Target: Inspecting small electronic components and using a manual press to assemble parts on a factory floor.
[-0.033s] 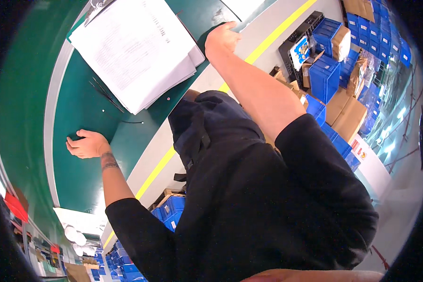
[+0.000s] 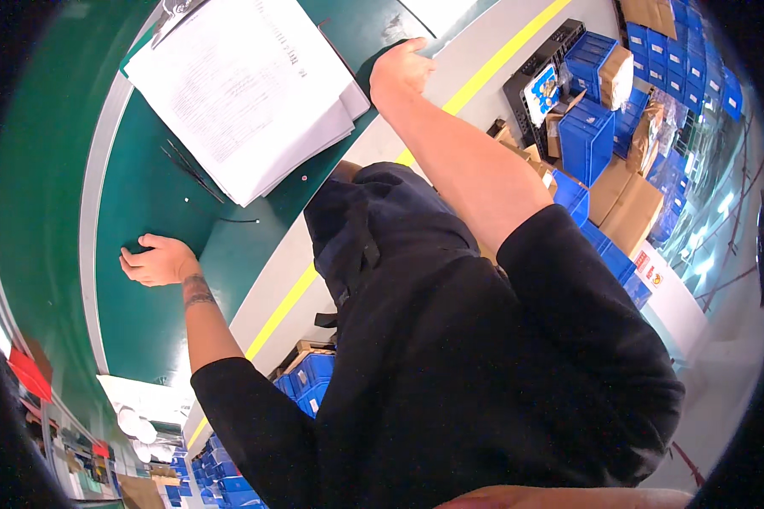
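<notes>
My left hand (image 2: 157, 260) rests on the green tabletop (image 2: 144, 331), its fingers loosely bent and apart, with nothing seen in it. At the table's near edge, to the right of the papers, lies my right hand (image 2: 401, 69); its fingers are slightly bent and apart, and no held thing shows. A thick stack of printed sheets (image 2: 242, 93) lies between the hands, held at its far end by a metal clip (image 2: 176, 19) on a clipboard. Several thin black cable ties (image 2: 193, 172) lie beside the stack. One more black tie (image 2: 239, 221) is closer to me.
A small pinkish round bit (image 2: 304, 178) lies near the table edge. At the upper right are blue bins (image 2: 587, 140), cardboard boxes (image 2: 626, 204) and a black crate (image 2: 539, 81) on the floor. A yellow line (image 2: 505, 59) runs along the floor. Red pieces (image 2: 30, 375) show at far left.
</notes>
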Motion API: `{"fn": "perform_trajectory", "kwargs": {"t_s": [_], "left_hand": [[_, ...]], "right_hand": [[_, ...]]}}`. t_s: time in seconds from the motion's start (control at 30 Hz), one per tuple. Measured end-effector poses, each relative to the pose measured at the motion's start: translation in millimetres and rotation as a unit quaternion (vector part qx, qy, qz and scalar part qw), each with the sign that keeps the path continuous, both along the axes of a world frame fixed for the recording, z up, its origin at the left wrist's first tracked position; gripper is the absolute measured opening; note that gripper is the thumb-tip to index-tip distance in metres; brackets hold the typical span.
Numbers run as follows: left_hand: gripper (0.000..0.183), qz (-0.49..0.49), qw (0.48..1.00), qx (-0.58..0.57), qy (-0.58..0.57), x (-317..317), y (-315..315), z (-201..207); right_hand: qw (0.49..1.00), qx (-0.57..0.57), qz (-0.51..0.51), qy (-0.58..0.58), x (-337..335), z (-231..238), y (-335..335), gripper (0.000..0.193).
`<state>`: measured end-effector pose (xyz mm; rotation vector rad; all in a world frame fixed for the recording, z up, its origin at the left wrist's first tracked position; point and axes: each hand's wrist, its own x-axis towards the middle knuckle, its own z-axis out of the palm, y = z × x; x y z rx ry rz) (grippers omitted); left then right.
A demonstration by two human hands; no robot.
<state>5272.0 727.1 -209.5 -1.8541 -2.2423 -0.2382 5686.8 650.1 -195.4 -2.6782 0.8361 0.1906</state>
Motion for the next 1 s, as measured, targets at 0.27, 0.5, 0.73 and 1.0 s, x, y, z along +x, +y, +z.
{"fn": "perform_trajectory", "kwargs": {"t_s": [0.27,0.5,0.73,1.0], "left_hand": [[0.044,0.004,1.000,0.003,-0.011,-1.3,0.1,-0.8],[0.045,0.003,1.000,0.008,-0.025,-0.5,0.0,-0.4],[0.046,0.005,0.999,0.009,-0.032,-1.1,-0.6,-0.9],[0.046,0.010,1.000,0.005,-0.028,-0.8,0.2,0.5]], "right_hand": [[1.000,-0.006,-0.007,0.016,-1.1,6.6,5.4,0.060],[1.000,-0.001,0.006,0.008,2.0,-3.6,0.0,0.059],[0.999,0.033,-0.003,0.031,2.7,-0.2,0.1,0.067],[0.999,0.025,-0.003,0.029,-0.3,3.1,2.2,0.067]]}}
